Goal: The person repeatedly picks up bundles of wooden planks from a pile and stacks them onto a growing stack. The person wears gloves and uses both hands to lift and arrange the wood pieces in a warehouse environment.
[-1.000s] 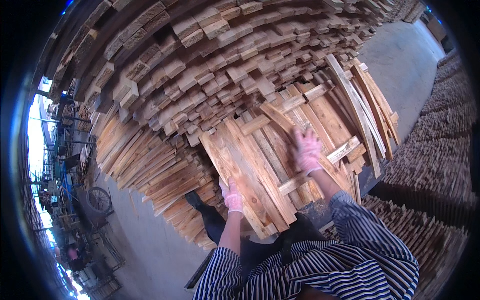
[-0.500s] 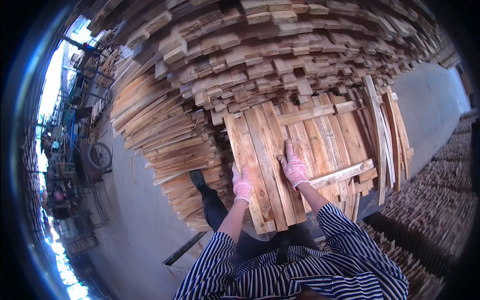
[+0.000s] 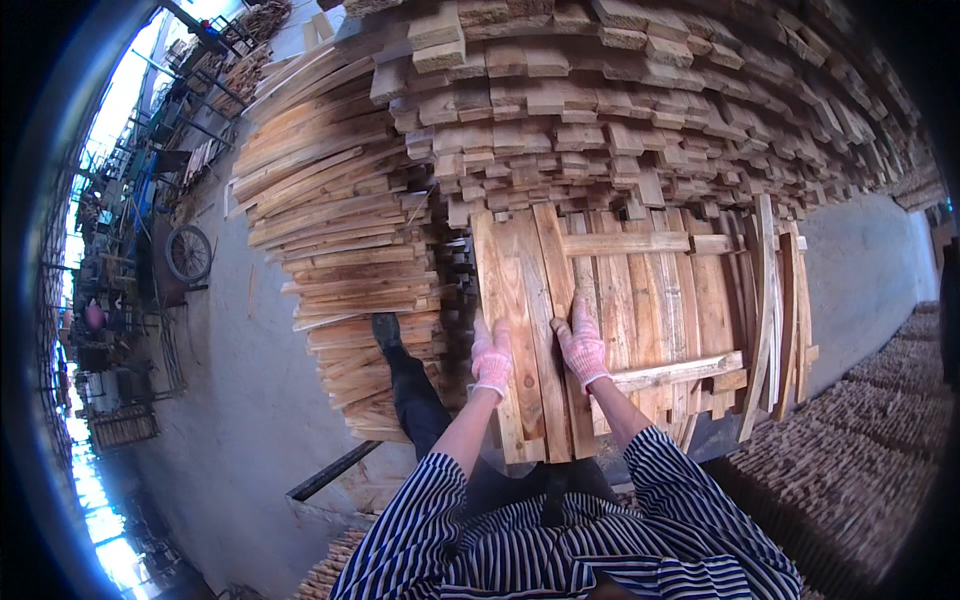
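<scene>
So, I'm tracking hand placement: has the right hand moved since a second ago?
Yes, the right hand has moved left, away from the right end of the nearer crosswise strip, towards the left hand.

handled boards (image 3: 527, 330): undersides hidden | timber stack (image 3: 590, 100): top cut off | striped shirt (image 3: 550, 550): cut below | left clutter (image 3: 110, 345): indistinct

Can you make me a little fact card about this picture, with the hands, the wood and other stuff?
Left hand: pink-gloved, at the left edge of some boards
Right hand: pink-gloved, on the right side of those boards
Sleeves: striped
Ahead: big wood stack
To the left: wood pile
Farther left: wheel
</scene>
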`<action>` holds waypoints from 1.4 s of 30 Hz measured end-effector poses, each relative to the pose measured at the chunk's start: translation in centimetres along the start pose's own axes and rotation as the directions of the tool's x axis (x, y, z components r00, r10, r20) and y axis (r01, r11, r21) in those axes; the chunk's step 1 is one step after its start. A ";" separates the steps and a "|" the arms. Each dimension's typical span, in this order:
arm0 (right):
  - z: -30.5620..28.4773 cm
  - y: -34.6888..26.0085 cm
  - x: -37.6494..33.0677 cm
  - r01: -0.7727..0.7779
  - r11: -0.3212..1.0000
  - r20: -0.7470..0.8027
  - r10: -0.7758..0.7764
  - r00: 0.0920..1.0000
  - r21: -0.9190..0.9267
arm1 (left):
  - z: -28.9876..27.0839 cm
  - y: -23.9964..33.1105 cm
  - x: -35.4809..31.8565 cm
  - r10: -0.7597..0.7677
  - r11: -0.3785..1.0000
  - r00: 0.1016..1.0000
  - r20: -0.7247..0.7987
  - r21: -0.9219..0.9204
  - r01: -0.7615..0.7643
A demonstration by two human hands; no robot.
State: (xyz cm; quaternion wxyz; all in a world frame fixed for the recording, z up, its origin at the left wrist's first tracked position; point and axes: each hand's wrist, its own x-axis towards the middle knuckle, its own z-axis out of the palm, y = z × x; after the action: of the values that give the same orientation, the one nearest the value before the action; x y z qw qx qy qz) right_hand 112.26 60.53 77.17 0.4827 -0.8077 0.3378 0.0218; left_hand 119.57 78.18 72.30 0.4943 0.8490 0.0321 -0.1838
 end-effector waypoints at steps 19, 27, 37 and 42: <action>1.8 -0.8 0.2 -0.050 0.987 0.106 0.034 0.994 0.155 | -2.4 -1.1 1.5 -0.026 0.987 0.996 0.082 -0.155 0.038; -0.4 5.4 0.7 0.000 0.999 0.127 -0.004 0.992 0.032 | -8.4 2.3 4.8 -0.134 0.968 0.934 0.333 0.246 0.051; 7.9 16.9 0.1 0.066 0.735 0.006 -0.094 0.996 0.675 | -5.6 5.0 6.9 -0.175 0.871 0.755 0.633 -0.258 0.418; 7.8 12.2 -0.3 0.125 0.952 0.031 -0.139 0.990 0.279 | -4.2 -1.1 7.7 -0.242 0.796 0.775 0.584 -0.337 0.503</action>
State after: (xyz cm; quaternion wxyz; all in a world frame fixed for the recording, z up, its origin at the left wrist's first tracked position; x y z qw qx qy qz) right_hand 107.35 63.18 63.79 0.5996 -0.7523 0.2704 -0.0378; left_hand 127.65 81.32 70.57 0.6287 0.5957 0.1167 -0.4861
